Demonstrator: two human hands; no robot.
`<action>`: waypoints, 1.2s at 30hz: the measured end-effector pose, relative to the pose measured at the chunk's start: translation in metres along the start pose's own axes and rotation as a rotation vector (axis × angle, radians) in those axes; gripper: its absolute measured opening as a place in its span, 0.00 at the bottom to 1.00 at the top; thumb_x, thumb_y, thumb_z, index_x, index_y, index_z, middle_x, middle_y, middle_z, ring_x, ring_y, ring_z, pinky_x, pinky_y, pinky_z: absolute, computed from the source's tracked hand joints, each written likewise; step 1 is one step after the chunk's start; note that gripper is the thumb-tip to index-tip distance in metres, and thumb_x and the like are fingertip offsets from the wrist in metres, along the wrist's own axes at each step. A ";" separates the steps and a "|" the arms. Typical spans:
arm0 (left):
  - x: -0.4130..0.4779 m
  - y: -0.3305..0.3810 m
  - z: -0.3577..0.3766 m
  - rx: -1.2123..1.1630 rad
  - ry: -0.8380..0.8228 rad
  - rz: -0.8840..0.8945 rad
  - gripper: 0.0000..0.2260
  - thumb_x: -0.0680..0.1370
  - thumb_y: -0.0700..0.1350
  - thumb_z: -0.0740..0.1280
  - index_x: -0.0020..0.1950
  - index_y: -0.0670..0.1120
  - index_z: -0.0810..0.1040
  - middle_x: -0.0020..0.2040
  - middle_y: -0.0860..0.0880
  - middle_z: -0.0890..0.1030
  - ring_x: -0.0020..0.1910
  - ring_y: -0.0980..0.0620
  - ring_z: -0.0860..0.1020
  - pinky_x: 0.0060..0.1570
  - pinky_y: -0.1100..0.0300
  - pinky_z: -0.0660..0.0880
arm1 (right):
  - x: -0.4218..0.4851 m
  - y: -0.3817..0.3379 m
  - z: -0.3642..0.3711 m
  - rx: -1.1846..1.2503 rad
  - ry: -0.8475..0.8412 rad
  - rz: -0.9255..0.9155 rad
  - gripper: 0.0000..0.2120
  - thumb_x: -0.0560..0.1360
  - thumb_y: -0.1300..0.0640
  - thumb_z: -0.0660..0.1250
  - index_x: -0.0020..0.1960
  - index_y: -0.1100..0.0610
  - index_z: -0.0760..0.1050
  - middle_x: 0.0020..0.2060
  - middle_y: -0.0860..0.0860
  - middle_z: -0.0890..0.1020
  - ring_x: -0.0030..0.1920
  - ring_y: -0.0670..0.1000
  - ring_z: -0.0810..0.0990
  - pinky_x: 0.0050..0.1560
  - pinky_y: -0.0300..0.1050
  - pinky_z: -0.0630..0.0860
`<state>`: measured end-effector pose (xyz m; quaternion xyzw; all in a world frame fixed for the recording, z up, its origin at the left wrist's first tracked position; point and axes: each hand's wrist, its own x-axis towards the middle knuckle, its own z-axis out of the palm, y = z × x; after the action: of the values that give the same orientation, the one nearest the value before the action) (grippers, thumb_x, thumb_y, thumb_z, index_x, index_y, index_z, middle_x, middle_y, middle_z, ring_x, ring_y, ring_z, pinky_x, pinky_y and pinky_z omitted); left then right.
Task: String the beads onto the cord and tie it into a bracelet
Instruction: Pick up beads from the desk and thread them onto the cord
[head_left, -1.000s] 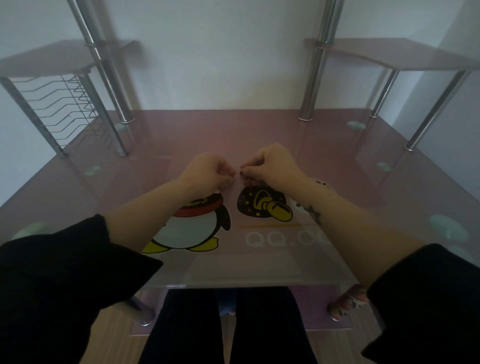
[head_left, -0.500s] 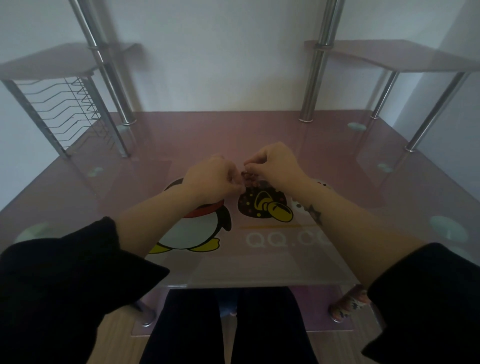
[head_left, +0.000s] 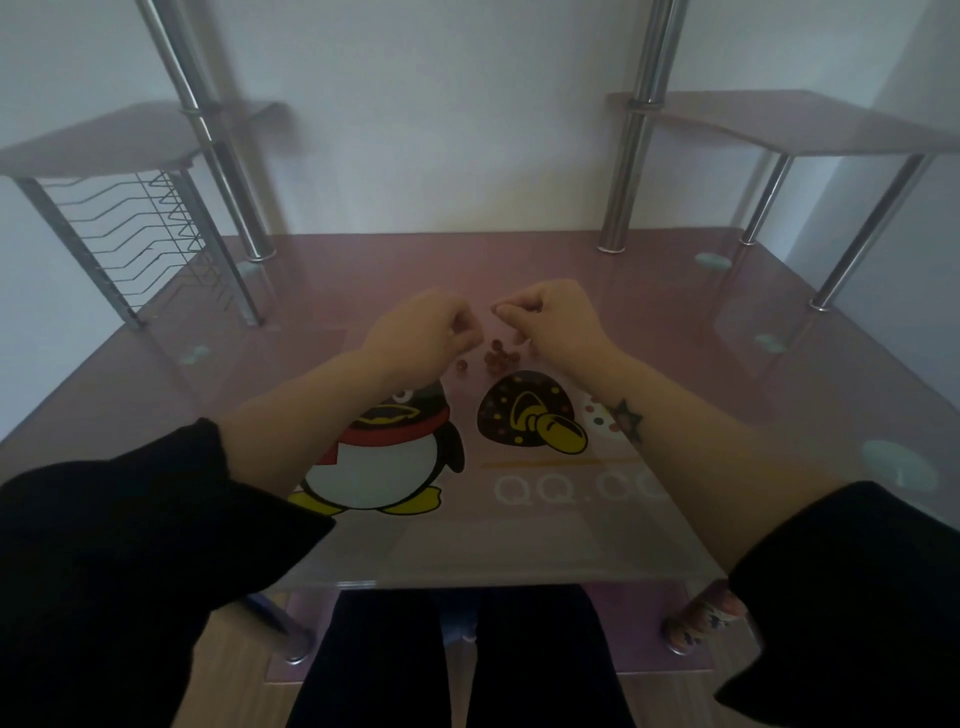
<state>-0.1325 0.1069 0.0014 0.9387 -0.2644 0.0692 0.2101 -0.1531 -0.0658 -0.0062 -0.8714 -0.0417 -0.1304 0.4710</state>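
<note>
— Well, where do we have our hands?
— Both over the pink glass counter (head_left: 519, 270), close together with a small gap between them; black sleeves pushed back from our forearms.
— How do our fingers lie?
— Our left hand (head_left: 426, 332) has its fingers (head_left: 462, 330) curled in, tips pressed against the thumb; our right hand (head_left: 550, 322) is curled too, thumb and forefinger (head_left: 511, 312) pressed together at the tip.
— Do we pinch the cord?
— We cannot tell; nothing so fine shows at either hand.
— And the beads?
— The beads (head_left: 496, 359) lie in a small reddish-brown cluster on the counter, below the gap between our hands and nearer the right one; a single bead (head_left: 461, 366) lies a little apart, just beside our left hand.
— What else is near?
— Printed on the glass, a penguin (head_left: 384, 457) under our left forearm and a spotted mushroom (head_left: 524, 410) just this side of the beads; a wire rack (head_left: 140, 234) stands at the far left.
</note>
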 end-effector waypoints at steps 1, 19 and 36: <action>0.001 0.000 -0.003 -0.029 0.015 -0.012 0.06 0.80 0.49 0.65 0.51 0.47 0.78 0.48 0.52 0.78 0.45 0.53 0.75 0.44 0.59 0.70 | 0.000 -0.002 -0.001 0.029 0.002 0.013 0.09 0.77 0.57 0.67 0.54 0.60 0.82 0.35 0.49 0.82 0.27 0.39 0.77 0.31 0.29 0.73; 0.023 -0.010 -0.020 -0.572 0.177 -0.341 0.03 0.83 0.42 0.60 0.49 0.45 0.71 0.46 0.47 0.82 0.42 0.52 0.81 0.39 0.62 0.76 | 0.028 -0.008 -0.016 0.421 0.053 0.140 0.09 0.79 0.65 0.62 0.56 0.65 0.78 0.38 0.57 0.83 0.36 0.51 0.83 0.38 0.38 0.80; 0.034 -0.025 0.003 -0.058 -0.044 -0.162 0.10 0.79 0.46 0.68 0.48 0.40 0.83 0.46 0.48 0.83 0.40 0.53 0.77 0.45 0.58 0.71 | 0.034 0.006 -0.002 0.109 0.013 0.099 0.07 0.74 0.64 0.69 0.38 0.57 0.79 0.32 0.57 0.82 0.29 0.49 0.80 0.31 0.38 0.77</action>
<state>-0.0903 0.1094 -0.0018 0.9519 -0.1941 0.0238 0.2361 -0.1193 -0.0724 -0.0005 -0.8446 -0.0024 -0.1102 0.5239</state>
